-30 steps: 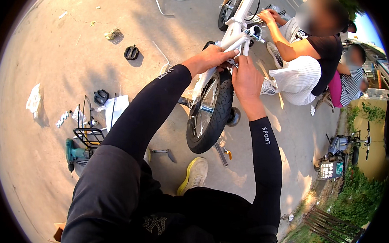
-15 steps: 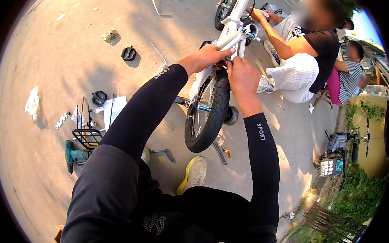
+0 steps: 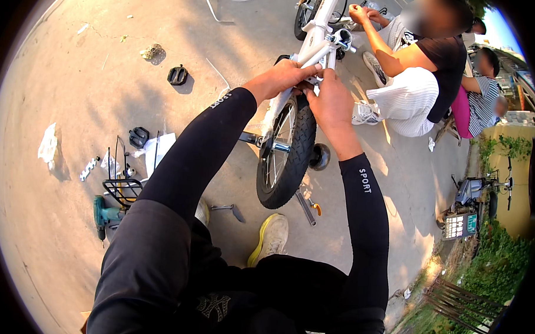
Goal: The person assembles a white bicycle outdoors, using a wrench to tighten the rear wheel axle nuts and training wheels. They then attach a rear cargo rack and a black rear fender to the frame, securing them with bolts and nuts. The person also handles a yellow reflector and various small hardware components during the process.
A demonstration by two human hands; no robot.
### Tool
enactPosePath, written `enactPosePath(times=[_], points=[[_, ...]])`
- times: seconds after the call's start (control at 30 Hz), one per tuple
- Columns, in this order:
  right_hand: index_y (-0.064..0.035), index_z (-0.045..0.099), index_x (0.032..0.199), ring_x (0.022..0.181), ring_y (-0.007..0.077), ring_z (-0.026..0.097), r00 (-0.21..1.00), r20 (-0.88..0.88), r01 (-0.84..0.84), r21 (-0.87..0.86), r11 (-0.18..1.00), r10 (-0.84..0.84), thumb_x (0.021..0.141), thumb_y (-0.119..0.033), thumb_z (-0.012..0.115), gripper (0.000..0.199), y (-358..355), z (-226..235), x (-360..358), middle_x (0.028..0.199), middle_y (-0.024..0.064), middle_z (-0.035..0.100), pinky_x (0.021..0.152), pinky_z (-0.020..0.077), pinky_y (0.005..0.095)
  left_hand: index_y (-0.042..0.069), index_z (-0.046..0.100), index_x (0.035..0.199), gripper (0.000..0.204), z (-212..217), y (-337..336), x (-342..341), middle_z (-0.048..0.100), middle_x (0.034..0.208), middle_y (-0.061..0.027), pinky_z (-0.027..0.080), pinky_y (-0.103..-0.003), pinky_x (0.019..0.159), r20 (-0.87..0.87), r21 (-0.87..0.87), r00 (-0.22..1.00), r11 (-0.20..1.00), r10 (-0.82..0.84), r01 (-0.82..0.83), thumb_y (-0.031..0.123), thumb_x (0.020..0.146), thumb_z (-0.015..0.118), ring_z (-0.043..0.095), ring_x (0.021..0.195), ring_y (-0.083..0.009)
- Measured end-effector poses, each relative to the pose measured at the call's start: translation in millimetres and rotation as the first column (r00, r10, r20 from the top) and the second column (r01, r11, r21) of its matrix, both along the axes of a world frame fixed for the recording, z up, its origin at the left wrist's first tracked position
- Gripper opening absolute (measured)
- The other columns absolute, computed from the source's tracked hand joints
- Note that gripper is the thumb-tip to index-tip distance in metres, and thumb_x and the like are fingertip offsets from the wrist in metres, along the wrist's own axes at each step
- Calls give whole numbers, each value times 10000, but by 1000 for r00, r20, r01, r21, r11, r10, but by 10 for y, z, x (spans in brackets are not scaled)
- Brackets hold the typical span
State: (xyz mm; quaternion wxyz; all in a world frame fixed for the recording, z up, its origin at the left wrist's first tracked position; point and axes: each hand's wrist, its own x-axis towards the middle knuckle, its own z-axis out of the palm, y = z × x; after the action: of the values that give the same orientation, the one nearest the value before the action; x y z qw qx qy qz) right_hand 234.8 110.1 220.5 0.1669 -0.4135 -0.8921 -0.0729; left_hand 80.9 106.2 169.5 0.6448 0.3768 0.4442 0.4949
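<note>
The left hand is clenched around the white bicycle frame, just above the black-tyred wheel. The right hand closes on the same frame from the opposite side, its fingers touching those of the left hand. The bicycle stands on the concrete ground, directly in front of the person, with a small training wheel beside the tyre. A second person, seated beyond the bicycle, grips its far end. A black pedal, a wire basket and a green power drill lie to the left, well apart from the hands.
</note>
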Motion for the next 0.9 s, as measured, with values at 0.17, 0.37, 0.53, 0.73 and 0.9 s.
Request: enactPosePath(times=[0.17,0.37,0.53,0.73,0.9], points=[[-31,592,1064,786,338,720,963,253,116,-61,991,-97,889,-215,696,274,32,-12,-47,917,139,694,668,579,447,16,678,974,454,-123,74,-20,639,854,-30,447,-252,567,-55,-15,998,1000,26,-27,470,949,679,564,706,-98],[-25,617,1026,768,350,722,993,92,81,-54,995,-76,936,-266,650,259,-53,26,-16,929,152,708,649,578,453,36,674,951,445,-90,52,39,628,821,-21,447,-246,566,-35,-32,999,999,36,-37,482,952,673,561,693,-98],[-16,631,920,718,341,722,974,211,82,14,997,-83,960,-237,605,227,-7,-23,-16,896,162,713,606,575,442,36,680,976,442,-74,44,29,629,808,-12,454,-250,575,-43,-28,998,999,34,-35,478,949,679,553,685,-94],[-19,632,918,707,336,724,993,113,4,97,995,-15,942,-213,611,197,36,-85,-4,889,152,713,614,581,436,23,691,997,434,-111,80,40,631,826,-17,460,-237,588,-38,-6,999,1000,25,-25,455,961,668,551,692,-92],[-24,624,955,708,329,727,961,244,136,-8,991,-130,896,-152,638,142,-58,47,-67,872,139,709,619,584,430,22,686,965,425,-121,44,-17,634,826,-19,448,-252,588,-92,6,996,1000,4,-4,447,960,672,534,657,-92]])
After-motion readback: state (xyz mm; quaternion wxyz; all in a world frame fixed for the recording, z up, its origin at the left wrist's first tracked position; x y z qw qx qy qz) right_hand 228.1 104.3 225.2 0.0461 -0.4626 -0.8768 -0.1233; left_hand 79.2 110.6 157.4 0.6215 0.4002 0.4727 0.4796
